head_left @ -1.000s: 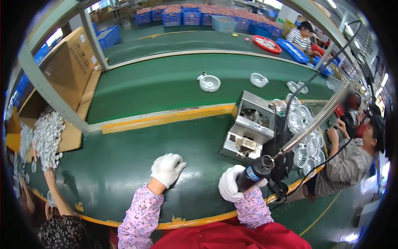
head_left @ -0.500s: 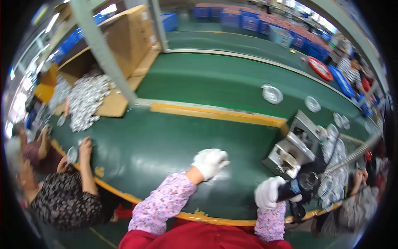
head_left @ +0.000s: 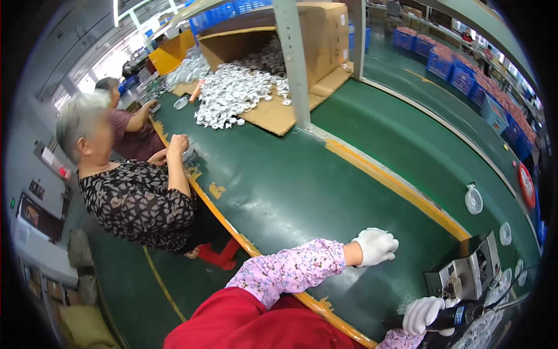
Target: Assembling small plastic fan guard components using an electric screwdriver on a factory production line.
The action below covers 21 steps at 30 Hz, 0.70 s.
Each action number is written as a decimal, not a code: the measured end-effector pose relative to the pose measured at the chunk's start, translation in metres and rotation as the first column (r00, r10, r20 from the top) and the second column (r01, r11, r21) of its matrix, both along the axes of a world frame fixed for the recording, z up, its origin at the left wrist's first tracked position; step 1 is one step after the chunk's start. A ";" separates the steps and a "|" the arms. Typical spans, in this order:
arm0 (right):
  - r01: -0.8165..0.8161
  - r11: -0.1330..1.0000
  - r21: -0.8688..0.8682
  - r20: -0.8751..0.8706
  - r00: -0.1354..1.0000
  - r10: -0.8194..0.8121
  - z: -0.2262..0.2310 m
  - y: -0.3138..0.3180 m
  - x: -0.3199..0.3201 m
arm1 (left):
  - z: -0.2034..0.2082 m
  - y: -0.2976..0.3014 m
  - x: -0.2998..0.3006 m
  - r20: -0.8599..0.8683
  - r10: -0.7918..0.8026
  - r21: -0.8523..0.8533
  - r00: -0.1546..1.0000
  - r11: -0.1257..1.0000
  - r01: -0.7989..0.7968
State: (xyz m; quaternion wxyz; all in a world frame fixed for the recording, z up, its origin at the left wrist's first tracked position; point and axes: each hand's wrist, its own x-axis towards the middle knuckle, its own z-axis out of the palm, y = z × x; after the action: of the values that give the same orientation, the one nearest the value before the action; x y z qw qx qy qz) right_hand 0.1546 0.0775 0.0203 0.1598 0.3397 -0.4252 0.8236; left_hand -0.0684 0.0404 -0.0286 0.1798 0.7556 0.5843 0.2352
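Observation:
My left hand, in a white glove, rests on the green tabletop with its fingers curled in; what they hold, if anything, is hidden. My right hand, also gloved, is wrapped around a black electric screwdriver with a blue label, lying about level at the lower right. Just beyond it stands a metal fixture with dark parts inside. Several clear round plastic grilles are heaped to the right of the screwdriver, partly hidden by it.
A large cardboard box lies on its side at the back, white plastic parts spilling out. At left a co-worker in a patterned top handles a clear piece. One grille lies on the green belt beyond the yellow-edged strip.
My view has swung to the left, so the box and co-workers show more fully. My left hand stays curled on the table; my right hand keeps its hold on the screwdriver.

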 end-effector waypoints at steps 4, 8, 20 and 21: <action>0.039 0.999 -0.029 0.000 0.999 -0.039 -0.001 -0.002 -0.001 | -0.002 -0.002 -0.001 0.010 0.019 0.030 1.000 0.999 -0.019; 0.050 0.998 -0.031 0.022 0.999 -0.049 0.001 -0.004 0.000 | -0.001 -0.003 -0.001 0.015 0.014 0.031 1.000 0.999 -0.015; 0.065 0.997 -0.043 0.022 0.998 -0.064 0.006 -0.007 -0.002 | -0.004 -0.002 -0.001 0.028 0.012 0.058 1.000 0.998 -0.014; 0.043 0.998 -0.034 0.025 0.999 -0.042 0.007 -0.004 -0.003 | -0.004 -0.001 -0.002 0.024 0.013 0.061 1.000 0.998 -0.014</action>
State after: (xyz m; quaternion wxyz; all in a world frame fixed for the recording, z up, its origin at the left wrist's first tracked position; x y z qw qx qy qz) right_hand 0.1511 0.0734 0.0269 0.1781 0.3178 -0.4200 0.8312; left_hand -0.0703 0.0392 -0.0322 0.1619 0.7540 0.5798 0.2629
